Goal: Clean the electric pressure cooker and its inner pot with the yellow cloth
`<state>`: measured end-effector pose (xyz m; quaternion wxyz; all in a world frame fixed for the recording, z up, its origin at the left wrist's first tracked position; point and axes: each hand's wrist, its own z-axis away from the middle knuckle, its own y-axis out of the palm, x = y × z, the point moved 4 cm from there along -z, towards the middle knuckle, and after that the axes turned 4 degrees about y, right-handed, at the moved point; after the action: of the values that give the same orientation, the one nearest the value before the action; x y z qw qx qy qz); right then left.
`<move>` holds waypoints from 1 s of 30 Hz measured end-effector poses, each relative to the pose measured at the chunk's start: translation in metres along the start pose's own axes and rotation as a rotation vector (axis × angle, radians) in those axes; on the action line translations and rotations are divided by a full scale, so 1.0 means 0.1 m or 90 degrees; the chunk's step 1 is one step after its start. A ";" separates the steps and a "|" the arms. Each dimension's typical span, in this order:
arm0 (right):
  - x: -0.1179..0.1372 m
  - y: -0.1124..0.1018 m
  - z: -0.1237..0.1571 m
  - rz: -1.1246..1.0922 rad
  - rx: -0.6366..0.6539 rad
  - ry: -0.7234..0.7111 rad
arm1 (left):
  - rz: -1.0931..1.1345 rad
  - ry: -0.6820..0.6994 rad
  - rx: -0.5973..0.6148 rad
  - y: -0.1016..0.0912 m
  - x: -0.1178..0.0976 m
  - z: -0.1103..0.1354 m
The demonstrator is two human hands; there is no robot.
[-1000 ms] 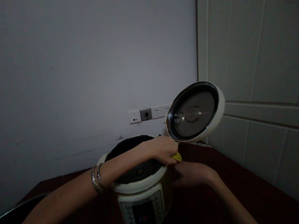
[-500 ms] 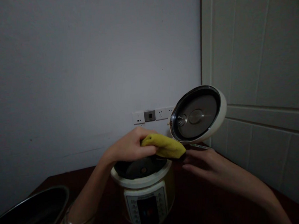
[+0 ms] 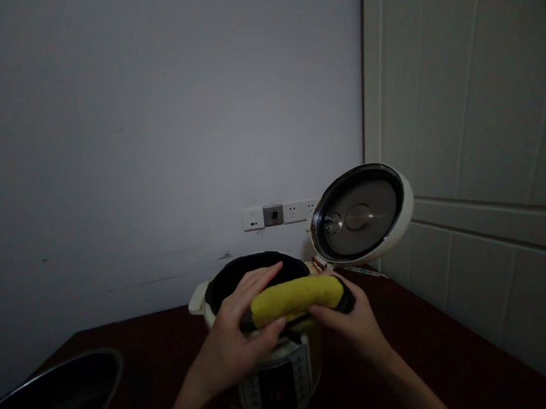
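A folded yellow cloth (image 3: 298,297) with a dark underside is held level over the front rim of an electric cooker (image 3: 314,351). My left hand (image 3: 237,331) has the cloth's left end between thumb and fingers, its fingertips pointing over the pot opening. Around the right end, my right hand (image 3: 353,317) is closed, thumb on the near side. The cooker's lid (image 3: 362,217) stands raised on its hinge at the right, its metal inside facing me. Both hands and the cloth cover part of the cooker's front rim and control panel (image 3: 279,391).
A large dark bowl or pan (image 3: 57,394) lies at the lower left of the dark red table (image 3: 146,338). Behind the cooker, wall sockets (image 3: 295,211) line the pale wall. A white panelled surface (image 3: 463,185) rises close on the right.
The cloth has come down toward me, from above the cooker to its front rim. My right hand has moved left and taken its right end. My left hand has turned, fingers now stretched forward.
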<state>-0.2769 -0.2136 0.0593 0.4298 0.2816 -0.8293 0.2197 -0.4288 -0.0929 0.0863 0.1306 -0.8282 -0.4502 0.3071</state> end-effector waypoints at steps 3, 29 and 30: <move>0.12 -0.30 0.02 0.076 -0.160 -0.061 | -0.001 -0.030 -0.014 -0.16 0.11 0.12; -0.21 -0.13 0.34 0.468 0.157 -0.168 | 0.080 -0.468 -0.438 -0.63 2.20 0.49; -0.18 -0.14 0.39 0.464 0.170 -0.178 | 0.084 -0.476 -0.434 -0.63 2.21 0.49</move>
<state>-0.2824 -0.2423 0.0250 0.1665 0.0498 -0.8895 0.4226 -0.4116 0.1217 -0.0078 -0.3364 -0.6840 -0.4876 0.4257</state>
